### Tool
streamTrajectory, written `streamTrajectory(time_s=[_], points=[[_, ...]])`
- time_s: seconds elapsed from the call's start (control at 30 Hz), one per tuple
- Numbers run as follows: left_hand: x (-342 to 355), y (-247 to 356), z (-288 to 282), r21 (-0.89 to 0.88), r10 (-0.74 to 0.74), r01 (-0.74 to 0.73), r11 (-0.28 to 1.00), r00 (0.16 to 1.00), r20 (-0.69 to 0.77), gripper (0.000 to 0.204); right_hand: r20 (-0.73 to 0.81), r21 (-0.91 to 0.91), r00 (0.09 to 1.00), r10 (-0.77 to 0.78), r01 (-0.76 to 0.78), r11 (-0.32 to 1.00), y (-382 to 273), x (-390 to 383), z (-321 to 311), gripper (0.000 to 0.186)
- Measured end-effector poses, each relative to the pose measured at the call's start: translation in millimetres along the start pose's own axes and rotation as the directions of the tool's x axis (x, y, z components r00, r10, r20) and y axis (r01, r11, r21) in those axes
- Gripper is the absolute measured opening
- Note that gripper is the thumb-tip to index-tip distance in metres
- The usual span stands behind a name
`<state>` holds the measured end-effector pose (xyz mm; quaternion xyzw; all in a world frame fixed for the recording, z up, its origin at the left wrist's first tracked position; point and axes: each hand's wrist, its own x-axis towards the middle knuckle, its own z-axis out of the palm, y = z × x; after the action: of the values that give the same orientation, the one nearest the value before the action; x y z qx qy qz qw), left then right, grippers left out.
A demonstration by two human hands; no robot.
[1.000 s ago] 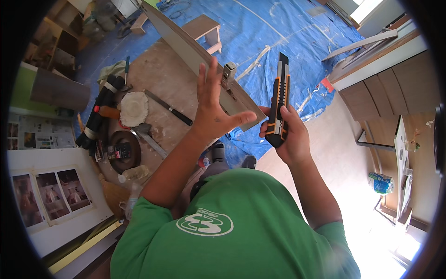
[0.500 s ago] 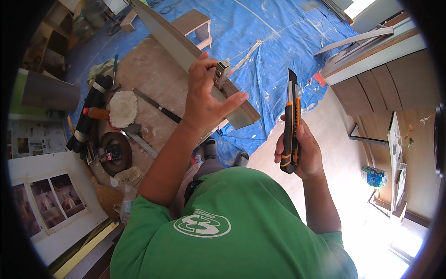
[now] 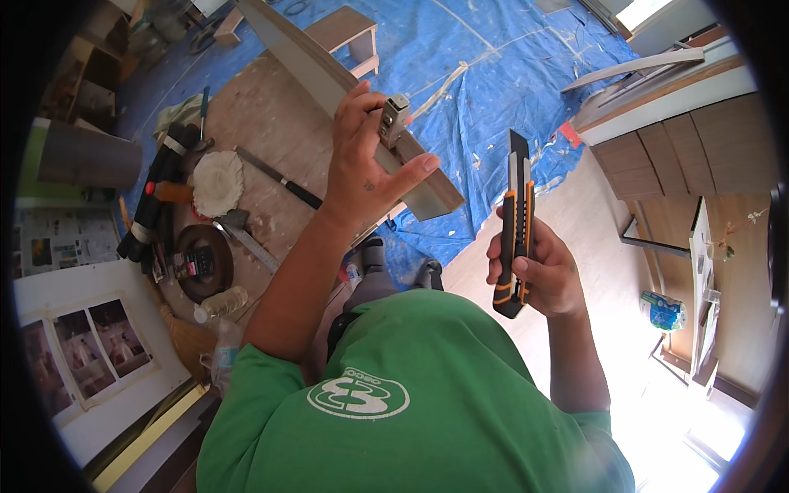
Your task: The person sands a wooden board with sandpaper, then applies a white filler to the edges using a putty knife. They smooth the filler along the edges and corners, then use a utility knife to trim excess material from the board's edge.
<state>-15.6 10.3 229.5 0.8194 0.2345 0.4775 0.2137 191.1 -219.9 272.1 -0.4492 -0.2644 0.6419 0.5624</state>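
Note:
The fingers of my left hand (image 3: 362, 160) curl round a small metal hinge (image 3: 394, 115) at the upper edge of a long wooden board (image 3: 427, 197). One fingertip shows behind the hinge, and the thumb stretches along the near end of the board. In my right hand (image 3: 552, 275) is a black and orange utility knife (image 3: 514, 238), held upright with its dark blade out and pointing away from me. The thumb rests on the front of the knife's handle. Between blade and board there is a gap.
On the round brown table (image 3: 271, 107) to the left lie a file (image 3: 279, 177), a whitish dish (image 3: 218, 185), an orange bottle (image 3: 171, 192) and a clear bottle (image 3: 222, 304). A blue tarp (image 3: 460, 49) covers the floor beyond, with a small wooden stool (image 3: 345, 33). Wooden cabinets (image 3: 690, 152) stand at right.
The thumb of my right hand has shifted from the knife's side onto its front, lower down. The knife sits slightly lower. My left hand stays at the hinge.

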Motion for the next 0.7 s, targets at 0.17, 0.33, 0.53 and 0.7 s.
streamTrajectory(time_s=[0.17, 0.33, 0.53, 0.7], points=[[2, 0, 1, -0.018, 0.01, -0.01, 1.0, 1.0, -0.015, 0.055, 0.015, 0.052, 1.0, 0.021, -0.022, 0.998, 2, -9, 1, 0.056], [0, -3, 3, -0.013, 0.01, -0.01, 1.0, 1.0, -0.012, 0.057, 0.01, 0.023, 1.0, 0.018, -0.019, 1.0, 0, -15, 0, 0.052], [-1, -3, -1, -0.01, -0.014, 0.014, 1.0, 0.999, 0.032, 0.064, -0.176, 0.001, 0.984, 0.04, -0.04, 0.999, -12, -10, 4, 0.033], [-4, 1, -4, 0.007, -0.044, 0.044, 0.999, 0.997, 0.067, 0.081, -0.105, -0.06, 0.993, 0.056, -0.063, 0.996, -34, -2, 6, 0.029]])
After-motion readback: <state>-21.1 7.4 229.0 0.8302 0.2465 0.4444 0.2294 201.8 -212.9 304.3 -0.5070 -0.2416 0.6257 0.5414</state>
